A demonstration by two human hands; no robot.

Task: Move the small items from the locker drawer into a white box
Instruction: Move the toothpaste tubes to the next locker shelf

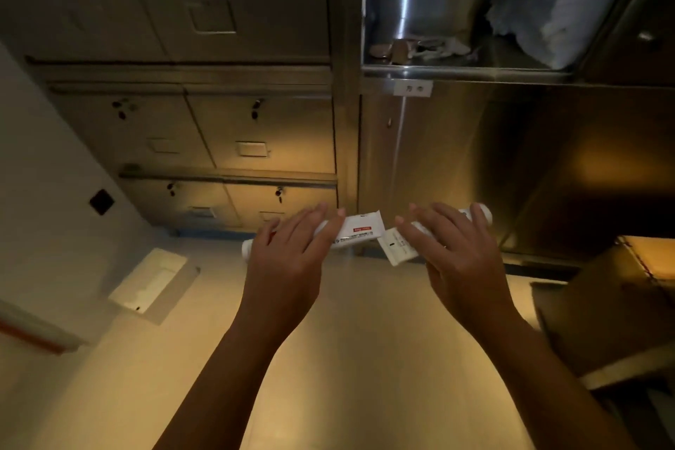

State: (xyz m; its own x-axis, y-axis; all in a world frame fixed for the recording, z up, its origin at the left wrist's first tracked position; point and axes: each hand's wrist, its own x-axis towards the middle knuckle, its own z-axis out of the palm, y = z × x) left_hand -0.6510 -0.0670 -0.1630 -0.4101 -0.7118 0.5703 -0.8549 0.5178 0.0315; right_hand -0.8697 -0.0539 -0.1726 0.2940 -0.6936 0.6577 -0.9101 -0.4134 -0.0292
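Observation:
My left hand (pixel 292 252) holds a white tube with a red label (pixel 359 230), its cap end poking out at the lower left. My right hand (pixel 454 248) holds a second white tube (pixel 398 248), flat crimped end toward the left and round end past my fingers at the right. The two tubes nearly meet between my hands, above the floor. An open locker compartment (pixel 456 68) at the upper right holds several small items (pixel 416 47) on its floor. A white box (pixel 149 279) lies on the floor at the left.
Steel locker doors (pixel 255 135) with keys fill the wall ahead. A white bundle (pixel 562 7) sits in the open compartment. A cardboard box (pixel 602 307) stands at the right. A white wall (pixel 44 172) runs along the left; the floor (pixel 365 340) is pale.

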